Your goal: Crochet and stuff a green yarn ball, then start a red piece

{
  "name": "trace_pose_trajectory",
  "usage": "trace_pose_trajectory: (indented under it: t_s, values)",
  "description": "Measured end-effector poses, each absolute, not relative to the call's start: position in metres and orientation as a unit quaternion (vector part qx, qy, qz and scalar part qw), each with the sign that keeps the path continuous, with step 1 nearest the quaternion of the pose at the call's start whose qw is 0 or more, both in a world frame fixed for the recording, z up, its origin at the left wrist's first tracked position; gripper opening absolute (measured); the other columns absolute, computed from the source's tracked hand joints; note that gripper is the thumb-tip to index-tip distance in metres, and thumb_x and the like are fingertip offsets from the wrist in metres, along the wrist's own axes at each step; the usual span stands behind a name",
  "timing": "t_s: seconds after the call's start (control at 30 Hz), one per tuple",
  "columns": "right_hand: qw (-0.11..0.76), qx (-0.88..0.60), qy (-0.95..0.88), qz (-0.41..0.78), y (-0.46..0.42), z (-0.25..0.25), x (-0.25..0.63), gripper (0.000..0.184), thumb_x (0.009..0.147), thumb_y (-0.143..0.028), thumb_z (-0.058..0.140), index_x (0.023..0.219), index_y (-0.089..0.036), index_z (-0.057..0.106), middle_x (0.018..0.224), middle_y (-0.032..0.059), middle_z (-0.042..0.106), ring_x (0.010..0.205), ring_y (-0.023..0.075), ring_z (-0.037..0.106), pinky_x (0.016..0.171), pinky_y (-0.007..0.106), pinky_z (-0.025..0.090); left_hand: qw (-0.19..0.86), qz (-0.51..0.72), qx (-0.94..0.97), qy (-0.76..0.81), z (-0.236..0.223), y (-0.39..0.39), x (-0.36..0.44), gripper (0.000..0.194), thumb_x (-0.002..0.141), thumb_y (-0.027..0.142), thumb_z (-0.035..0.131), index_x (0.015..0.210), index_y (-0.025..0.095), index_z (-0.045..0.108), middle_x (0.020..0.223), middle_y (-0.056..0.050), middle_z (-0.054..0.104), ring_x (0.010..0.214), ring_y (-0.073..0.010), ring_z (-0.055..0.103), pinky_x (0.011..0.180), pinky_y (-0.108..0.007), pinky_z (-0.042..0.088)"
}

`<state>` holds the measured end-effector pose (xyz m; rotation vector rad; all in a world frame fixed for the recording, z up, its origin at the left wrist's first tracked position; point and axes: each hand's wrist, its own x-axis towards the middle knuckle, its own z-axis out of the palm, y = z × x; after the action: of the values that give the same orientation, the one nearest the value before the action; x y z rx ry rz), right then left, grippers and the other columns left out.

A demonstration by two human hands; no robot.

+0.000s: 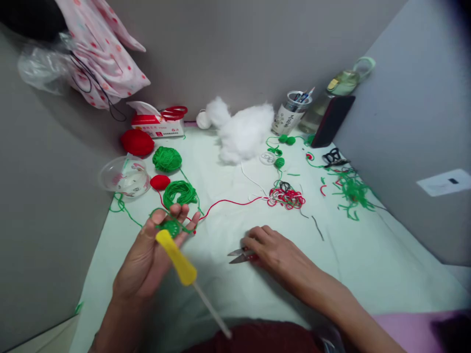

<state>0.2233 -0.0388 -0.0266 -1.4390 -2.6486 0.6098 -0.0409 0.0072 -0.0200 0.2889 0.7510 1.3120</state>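
Our left hand (147, 260) pinches a soft green crochet piece (171, 228) and light, stiff hook (176, 257); our right hand (274, 250) closes, seemingly, on snips' (241, 255) handles.

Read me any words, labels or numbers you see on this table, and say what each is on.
Nothing reads clearly.
Tissue box: red and white print, too blurred to read.
Pen cup: dark lettering down its side, too small to read.
White label on the right wall: a dark mark, unreadable.

Craft corner: yarn (167, 159), stuffing (243, 132)
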Motion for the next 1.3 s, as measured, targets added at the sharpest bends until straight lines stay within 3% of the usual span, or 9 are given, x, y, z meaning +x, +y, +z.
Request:
trace_pose_trajectory:
  t_s: [0.13, 0.3, 0.5, 0.63, 0.8, 0.9, 1.03, 1.17, 1.3]
  values:
    - [0.033, -0.461, -0.872, 0.163, -0.035, -0.047, 0.222, 0.026, 0.099, -0.002, 0.047, 0.113, -0.015, 0.064, 0.099, 0.0115, 0.068, 0.088, 0.0253, 0.064, 0.075, 0.038, 0.054, 0.727, 0.619, 0.128, 0.269, -0.018, 0.004, -0.049, 0.027, 0.068, 0.037, 0.095, 0.062, 0.028, 0.07, 0.114, 0.002, 0.079, 0.141, -0.0289, 0.057, 0.126, -0.058, 0.032]
    - [0.205, -0.474, -0.814, 0.265, -0.024, -0.027, 0.21, 0.032, 0.109, -0.015, 0.034, 0.126, -0.017, 0.061, 0.095, 0.0067, 0.067, 0.075, 0.0168, 0.062, 0.068, 0.029, 0.05, 0.747, 0.609, 0.151, 0.219, -0.019, -0.003, -0.047, 0.025, 0.066, 0.035, 0.096, 0.06, 0.029, 0.073, 0.128, 0.005, 0.076, 0.158, -0.0336, 0.032, 0.129, -0.065, 0.008]
    - [0.208, -0.439, -0.834, 0.263, -0.006, -0.005, 0.174, 0.037, 0.104, -0.049, 0.055, 0.127, -0.022, 0.067, 0.094, 0.0045, 0.071, 0.075, 0.0161, 0.064, 0.064, 0.027, 0.043, 0.753, 0.576, 0.18, 0.261, -0.015, -0.013, -0.045, 0.029, 0.068, 0.04, 0.095, 0.059, 0.028, 0.07, 0.128, 0.004, 0.075, 0.158, -0.0338, 0.031, 0.129, -0.06, 0.025]
    - [0.223, -0.418, -0.849, 0.235, 0.0, -0.012, 0.161, 0.034, 0.106, -0.046, 0.052, 0.12, -0.021, 0.071, 0.091, 0.0043, 0.072, 0.071, 0.0156, 0.064, 0.058, 0.027, 0.037, 0.746, 0.55, 0.188, 0.326, -0.014, -0.017, -0.047, 0.034, 0.063, 0.04, 0.097, 0.056, 0.027, 0.066, 0.128, 0.0, 0.075, 0.157, -0.0356, 0.032, 0.122, -0.055, 0.04]
    - [0.227, -0.337, -0.851, 0.332, 0.0, -0.001, 0.174, 0.025, 0.105, -0.041, 0.057, 0.108, -0.022, 0.074, 0.089, 0.0017, 0.073, 0.072, 0.0132, 0.066, 0.062, 0.024, 0.044, 0.743, 0.573, 0.177, 0.296, -0.011, -0.011, -0.044, 0.034, 0.06, 0.041, 0.099, 0.057, 0.028, 0.068, 0.123, 0.002, 0.076, 0.153, -0.0353, 0.04, 0.118, -0.055, 0.047]
    - [0.179, -0.344, -0.851, 0.354, -0.001, 0.005, 0.186, 0.047, 0.093, -0.047, 0.073, 0.132, -0.022, 0.065, 0.112, 0.0072, 0.074, 0.095, 0.0195, 0.071, 0.08, 0.028, 0.056, 0.735, 0.59, 0.147, 0.301, -0.009, -0.002, -0.04, 0.034, 0.063, 0.042, 0.098, 0.06, 0.027, 0.067, 0.118, 0.001, 0.078, 0.144, -0.0321, 0.051, 0.114, -0.05, 0.051]
    - [0.269, -0.378, -0.852, 0.242, 0.001, -0.004, 0.184, 0.094, 0.086, -0.056, 0.077, 0.16, -0.019, 0.032, 0.151, 0.022, 0.052, 0.139, 0.0317, 0.054, 0.108, 0.045, 0.053, 0.734, 0.555, 0.116, 0.374, -0.016, 0.007, -0.022, 0.03, 0.066, 0.036, 0.097, 0.073, 0.023, 0.071, 0.105, 0.0, 0.078, 0.114, -0.0235, 0.07, 0.096, -0.034, 0.059]
    - [0.344, -0.351, -0.866, 0.093, 0.008, -0.023, 0.179, 0.062, 0.104, -0.033, 0.058, 0.16, -0.027, 0.032, 0.15, 0.0183, 0.055, 0.139, 0.0305, 0.054, 0.109, 0.05, 0.051, 0.755, 0.449, 0.231, 0.418, -0.035, 0.009, 0.006, 0.031, 0.08, 0.044, 0.086, 0.079, 0.018, 0.068, 0.066, 0.004, 0.061, 0.058, -0.0092, 0.056, 0.059, -0.022, 0.047]
    - [0.361, -0.405, -0.84, -0.018, 0.022, -0.037, 0.199, 0.055, 0.102, -0.012, 0.048, 0.154, -0.031, 0.044, 0.141, 0.0135, 0.064, 0.132, 0.0307, 0.059, 0.111, 0.055, 0.046, 0.756, 0.404, 0.281, 0.431, -0.046, 0.009, 0.019, 0.034, 0.076, 0.044, 0.087, 0.079, 0.017, 0.067, 0.061, 0.005, 0.057, 0.05, -0.007, 0.046, 0.052, -0.021, 0.035]
